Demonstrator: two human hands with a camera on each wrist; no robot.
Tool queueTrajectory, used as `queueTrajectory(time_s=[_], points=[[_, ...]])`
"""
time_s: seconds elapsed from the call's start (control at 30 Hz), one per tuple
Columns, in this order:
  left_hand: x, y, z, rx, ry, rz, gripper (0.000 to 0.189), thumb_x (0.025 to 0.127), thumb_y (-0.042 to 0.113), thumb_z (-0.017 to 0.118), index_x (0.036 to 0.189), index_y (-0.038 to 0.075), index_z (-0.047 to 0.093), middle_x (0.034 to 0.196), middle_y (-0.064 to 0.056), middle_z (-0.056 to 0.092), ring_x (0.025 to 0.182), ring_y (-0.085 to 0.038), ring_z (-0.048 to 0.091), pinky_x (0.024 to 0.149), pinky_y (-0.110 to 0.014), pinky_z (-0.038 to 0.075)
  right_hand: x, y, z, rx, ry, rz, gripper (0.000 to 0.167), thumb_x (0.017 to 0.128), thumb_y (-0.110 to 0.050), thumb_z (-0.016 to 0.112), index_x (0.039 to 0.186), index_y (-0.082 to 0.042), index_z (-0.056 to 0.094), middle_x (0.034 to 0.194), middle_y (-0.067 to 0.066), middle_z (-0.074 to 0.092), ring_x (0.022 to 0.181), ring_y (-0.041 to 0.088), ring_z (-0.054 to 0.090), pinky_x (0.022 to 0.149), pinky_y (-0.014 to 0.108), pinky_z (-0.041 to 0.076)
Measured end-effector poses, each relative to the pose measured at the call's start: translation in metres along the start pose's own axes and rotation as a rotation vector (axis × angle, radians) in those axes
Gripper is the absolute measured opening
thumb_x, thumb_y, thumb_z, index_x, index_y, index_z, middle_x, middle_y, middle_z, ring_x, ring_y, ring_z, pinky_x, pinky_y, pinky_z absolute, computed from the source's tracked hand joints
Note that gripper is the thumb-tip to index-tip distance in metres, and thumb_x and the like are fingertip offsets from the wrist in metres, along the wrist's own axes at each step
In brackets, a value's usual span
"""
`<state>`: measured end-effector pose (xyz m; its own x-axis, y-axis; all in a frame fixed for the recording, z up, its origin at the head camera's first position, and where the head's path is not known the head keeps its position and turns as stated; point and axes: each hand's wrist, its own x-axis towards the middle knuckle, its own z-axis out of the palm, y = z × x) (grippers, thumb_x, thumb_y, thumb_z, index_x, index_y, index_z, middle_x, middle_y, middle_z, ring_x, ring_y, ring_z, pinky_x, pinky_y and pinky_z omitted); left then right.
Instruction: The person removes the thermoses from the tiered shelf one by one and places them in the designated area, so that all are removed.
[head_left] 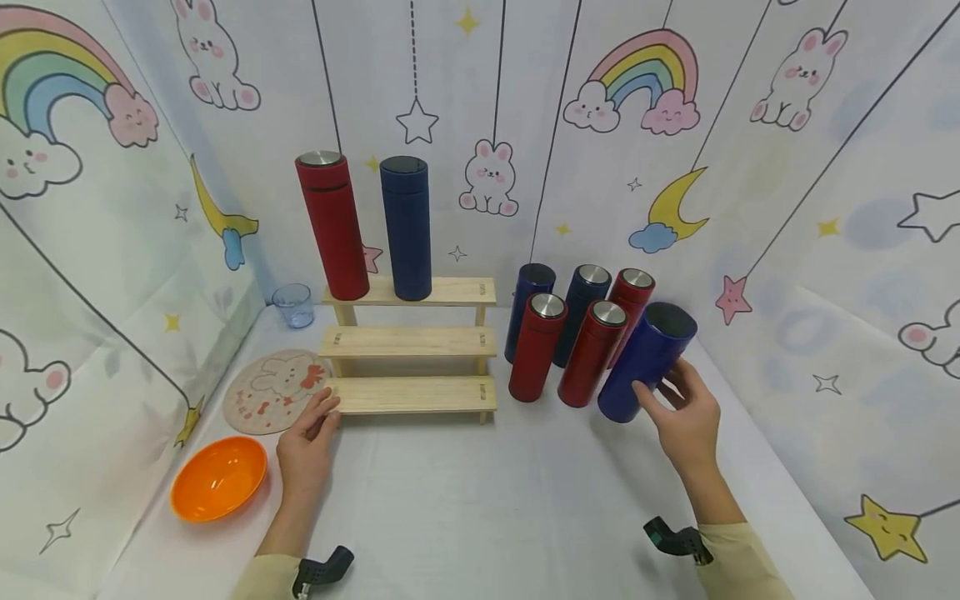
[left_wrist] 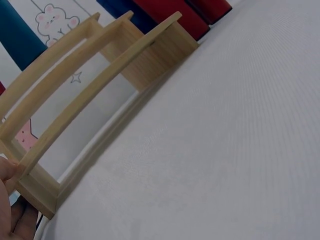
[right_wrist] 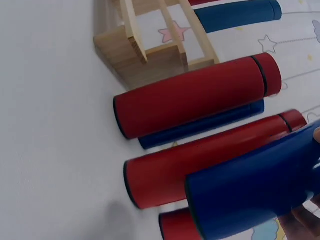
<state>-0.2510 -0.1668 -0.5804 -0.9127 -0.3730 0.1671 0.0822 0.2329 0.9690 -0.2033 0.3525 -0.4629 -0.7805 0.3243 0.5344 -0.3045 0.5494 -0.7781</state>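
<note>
My right hand (head_left: 686, 421) grips a blue thermos bottle (head_left: 641, 367) from its right side. The bottle leans to the right, and in the right wrist view its base shows off the tabletop, overlapping a red bottle (right_wrist: 165, 172). My left hand (head_left: 306, 454) holds the left front corner of a three-step wooden rack (head_left: 412, 396), thumb on the lowest step and fingers at its end. On the rack's top step stand a red thermos (head_left: 333, 229) with a steel lid and a dark blue thermos (head_left: 406, 229).
Several red and blue bottles (head_left: 536, 350) stand grouped right of the rack. To its left are a small clear glass (head_left: 294, 307), a round rabbit-print mat (head_left: 262, 396) and an orange bowl (head_left: 219, 479). A printed cloth backdrop (head_left: 450, 75) rises behind and at both sides.
</note>
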Motion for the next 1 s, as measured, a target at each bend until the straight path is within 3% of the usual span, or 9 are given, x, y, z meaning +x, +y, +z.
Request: queueTrajectory(time_s=[0.3,0.67,1.0], points=[[0.002,-0.001,0.0,0.01,0.009,0.051,0.029,0.108,0.012,0.07,0.136,0.009,0.077,0.151,0.0,0.065,0.146,-0.02,0.054,0.101,-0.009,0.046,0.011,0.034,0.004,-0.025,0.011,0.051,0.064,0.094,-0.01,0.087,0.151,-0.004,0.061,0.143,0.013,0.067,0.125,0.015,0.067,0.104,0.029,0.056],[-0.001,0.0,-0.002,0.013,0.014,0.021,0.029,0.11,0.014,0.068,0.137,0.01,0.076,0.152,0.003,0.064,0.146,-0.017,0.053,0.102,-0.01,0.046,0.026,0.064,0.007,0.0,0.035,0.148,0.064,0.094,-0.013,0.087,0.152,-0.004,0.061,0.145,0.016,0.065,0.124,0.017,0.067,0.104,0.037,0.057],[-0.001,0.003,-0.001,-0.012,0.007,0.015,0.029,0.109,0.013,0.068,0.137,0.01,0.077,0.152,0.002,0.063,0.147,-0.018,0.052,0.103,-0.01,0.045,0.031,0.083,0.014,0.012,0.059,0.183,0.066,0.094,-0.013,0.087,0.153,-0.004,0.06,0.146,0.016,0.064,0.129,0.029,0.066,0.105,0.039,0.057]])
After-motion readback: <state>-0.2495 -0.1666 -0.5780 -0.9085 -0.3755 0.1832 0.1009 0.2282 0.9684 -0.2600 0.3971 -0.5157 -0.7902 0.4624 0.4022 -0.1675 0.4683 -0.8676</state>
